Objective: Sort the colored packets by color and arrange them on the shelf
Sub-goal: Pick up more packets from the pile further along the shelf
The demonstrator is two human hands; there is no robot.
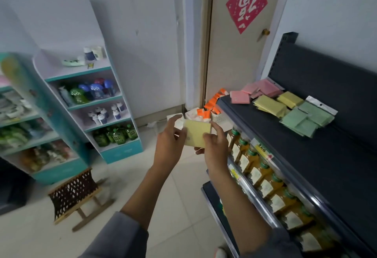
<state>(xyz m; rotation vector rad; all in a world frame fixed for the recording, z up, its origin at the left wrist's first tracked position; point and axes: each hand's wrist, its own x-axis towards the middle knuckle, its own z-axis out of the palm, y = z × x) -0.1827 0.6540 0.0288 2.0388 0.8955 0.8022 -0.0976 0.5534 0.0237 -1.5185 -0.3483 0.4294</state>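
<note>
A pale yellow packet (pixel 196 133) is held in front of me between both hands. My left hand (pixel 170 144) grips its left edge with thumb on top. My right hand (pixel 215 147) pinches its right edge. To the right, the dark shelf (pixel 295 155) carries three groups: pink packets (pixel 257 91) at the far end, yellow packets (pixel 274 103) in the middle and green packets (pixel 306 118) nearest me. The held packet is to the left of the shelf's front edge, over the floor.
A white basket (pixel 219 117) with orange packets (pixel 212 104) stands on the floor by the door. Bottles of yellow drink (pixel 263 178) fill the lower shelf. A teal display rack (pixel 95 102) and a woven stool (pixel 75 192) stand to the left.
</note>
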